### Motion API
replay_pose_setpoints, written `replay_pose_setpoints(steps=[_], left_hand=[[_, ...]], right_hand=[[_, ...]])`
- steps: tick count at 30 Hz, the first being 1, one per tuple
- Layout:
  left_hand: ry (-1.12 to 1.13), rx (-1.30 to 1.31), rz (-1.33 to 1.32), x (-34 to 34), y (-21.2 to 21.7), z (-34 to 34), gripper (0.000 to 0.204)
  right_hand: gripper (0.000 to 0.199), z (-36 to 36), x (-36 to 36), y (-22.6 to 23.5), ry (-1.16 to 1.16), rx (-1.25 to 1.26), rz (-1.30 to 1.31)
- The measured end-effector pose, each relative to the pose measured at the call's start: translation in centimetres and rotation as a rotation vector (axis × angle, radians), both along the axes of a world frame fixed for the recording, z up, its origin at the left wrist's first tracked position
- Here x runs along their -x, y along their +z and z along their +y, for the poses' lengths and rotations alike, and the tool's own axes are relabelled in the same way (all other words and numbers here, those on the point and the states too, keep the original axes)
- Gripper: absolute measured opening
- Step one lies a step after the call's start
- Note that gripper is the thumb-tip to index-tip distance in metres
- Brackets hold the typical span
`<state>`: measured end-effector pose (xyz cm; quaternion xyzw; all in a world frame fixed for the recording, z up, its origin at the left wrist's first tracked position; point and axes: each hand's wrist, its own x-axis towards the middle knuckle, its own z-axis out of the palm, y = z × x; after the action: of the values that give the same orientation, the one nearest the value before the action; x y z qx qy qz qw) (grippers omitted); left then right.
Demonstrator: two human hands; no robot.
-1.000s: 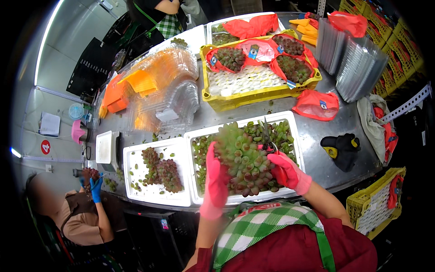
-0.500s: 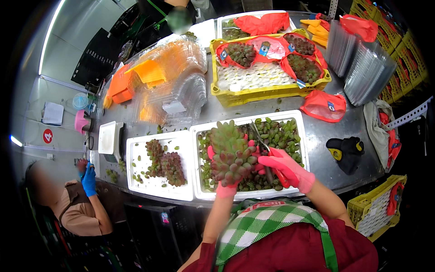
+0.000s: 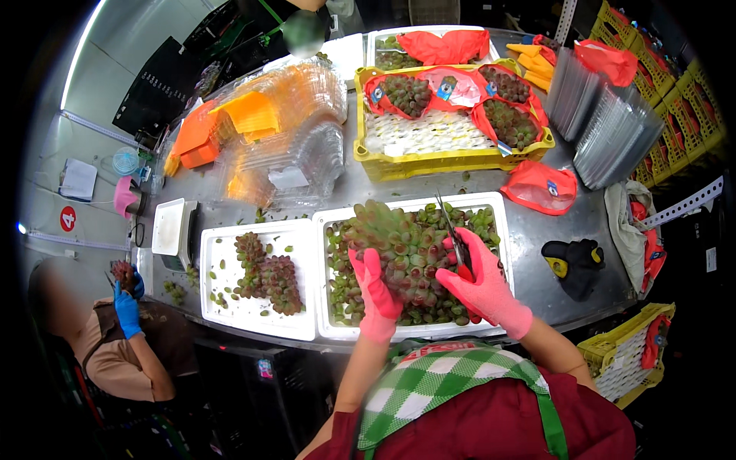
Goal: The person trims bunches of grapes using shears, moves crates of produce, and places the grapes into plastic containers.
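A big bunch of green-and-reddish grapes [image 3: 410,257] is above the white foam box [image 3: 502,287], which holds many loose grapes. Its upper end is blurred by motion. My left hand [image 3: 377,297], in a pink glove, cups the bunch along its left and lower side. Pink-gloved too, my right hand [image 3: 483,284] grips red-handled scissors [image 3: 460,249], blades pointing up and away from me, beside the bunch's right side. Its thumb and fingers lie close against the grapes.
Left stands another white foam tray [image 3: 299,326] with dark red bunches, then a scale [image 3: 170,234]. Farther back are clear plastic containers [image 3: 307,165] and a yellow crate [image 3: 452,165] of red-bagged grapes. A person in blue gloves [image 3: 126,310] works at far left.
The bunch has tipped and moved slightly right. My left hand has come out from under it to its left side, and the scissors now point more upright.
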<state>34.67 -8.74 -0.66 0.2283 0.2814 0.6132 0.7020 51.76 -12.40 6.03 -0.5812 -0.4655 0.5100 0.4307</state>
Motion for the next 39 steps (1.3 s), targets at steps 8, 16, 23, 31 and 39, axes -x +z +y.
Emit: replay_pose_setpoints(steps=[8,16,23,31,39], left_hand=[[0.127,0.106,-0.009,0.3,-1.4,-0.6,0.057],[0.060,0.048,0.035,0.8,0.7,-0.9,0.058],[0.096,-0.163,0.274,3.0,4.9,-0.3,0.073],[-0.307,-0.053,-0.393,1.8,-0.7,2.1,0.070],[-0.148,-0.011,-0.414,1.2,-1.0,1.5,0.070]], right_hand=[[0.062,-0.6,0.1,-2.1,-0.090,-0.028,0.168],[0.054,-0.1,-1.0,-1.7,0.126,0.244,0.436],[0.052,-1.5,-1.5,-3.8,0.088,0.309,0.917],[0.042,-0.1,0.1,-4.9,0.168,0.243,0.882],[0.056,0.4,-0.6,-1.8,0.118,0.259,0.613]])
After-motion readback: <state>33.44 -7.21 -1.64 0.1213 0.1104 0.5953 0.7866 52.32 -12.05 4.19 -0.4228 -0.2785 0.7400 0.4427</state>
